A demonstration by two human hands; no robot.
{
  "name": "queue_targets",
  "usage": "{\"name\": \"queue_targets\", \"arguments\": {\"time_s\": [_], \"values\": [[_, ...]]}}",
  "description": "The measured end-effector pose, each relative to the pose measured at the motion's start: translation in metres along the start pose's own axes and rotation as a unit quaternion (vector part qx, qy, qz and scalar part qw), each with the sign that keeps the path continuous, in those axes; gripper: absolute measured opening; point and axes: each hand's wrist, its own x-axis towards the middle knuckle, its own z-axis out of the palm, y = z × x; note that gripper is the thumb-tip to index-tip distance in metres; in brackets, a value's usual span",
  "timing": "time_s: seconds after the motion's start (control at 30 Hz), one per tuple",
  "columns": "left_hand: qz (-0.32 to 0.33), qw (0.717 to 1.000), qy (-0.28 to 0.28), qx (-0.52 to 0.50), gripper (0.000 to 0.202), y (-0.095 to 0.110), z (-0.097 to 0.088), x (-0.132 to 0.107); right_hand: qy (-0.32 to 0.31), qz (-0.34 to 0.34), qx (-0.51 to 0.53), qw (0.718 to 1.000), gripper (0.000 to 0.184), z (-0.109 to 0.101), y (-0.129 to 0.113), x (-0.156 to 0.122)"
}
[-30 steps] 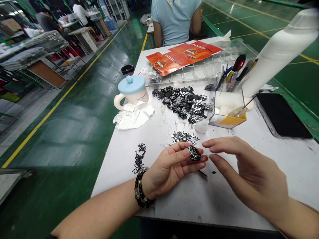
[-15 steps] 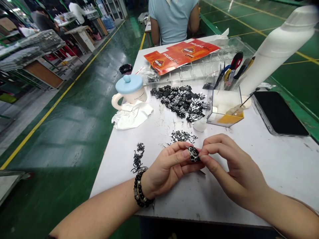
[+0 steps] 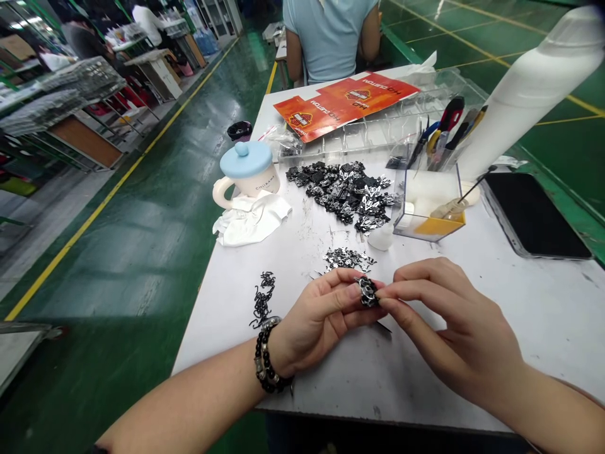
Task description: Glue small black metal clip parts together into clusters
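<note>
Between thumb and fingers, my left hand (image 3: 326, 309) grips a small black-and-silver plastic part (image 3: 367, 292) above the table's front half. My right hand (image 3: 449, 315) is pinched at that part's right edge, thumb against index finger; anything between those fingertips is too small to make out. Just beyond my left hand lies a heap of tiny silver and black pieces (image 3: 347, 258). Left of it are thin black hooked pieces (image 3: 262, 299). Farther back spreads a larger pile of black-and-silver parts (image 3: 345, 192). A dark flat thing (image 3: 384, 328) shows partly under my hands.
On the white table (image 3: 534, 315) stand a blue-lidded mug (image 3: 255, 180) with a crumpled tissue (image 3: 253, 221), a clear tool box (image 3: 430, 208), a white bottle (image 3: 534, 88) and a phone (image 3: 536, 214). Orange printed cards (image 3: 345, 104) lie over a clear tray (image 3: 378, 135). A person (image 3: 331, 41) sits beyond.
My right hand has shifted slightly right, its middle finger lifting away from the part while thumb and index stay at its edge. My left hand keeps its hold, almost still.
</note>
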Motion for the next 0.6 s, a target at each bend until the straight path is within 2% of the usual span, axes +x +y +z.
{"name": "queue_targets", "arguments": {"time_s": [0.33, 0.6], "values": [[-0.011, 1.0, 0.002, 0.002, 0.017, 0.0016, 0.0004, -0.0015, 0.022, -0.008, -0.011, 1.0, 0.019, -0.0068, 0.0015, 0.0013], [-0.008, 1.0, 0.001, 0.004, 0.014, 0.0017, 0.0, -0.0012, 0.044, -0.086, -0.079, 0.992, 0.026, -0.0052, 0.0004, -0.0012]]}}
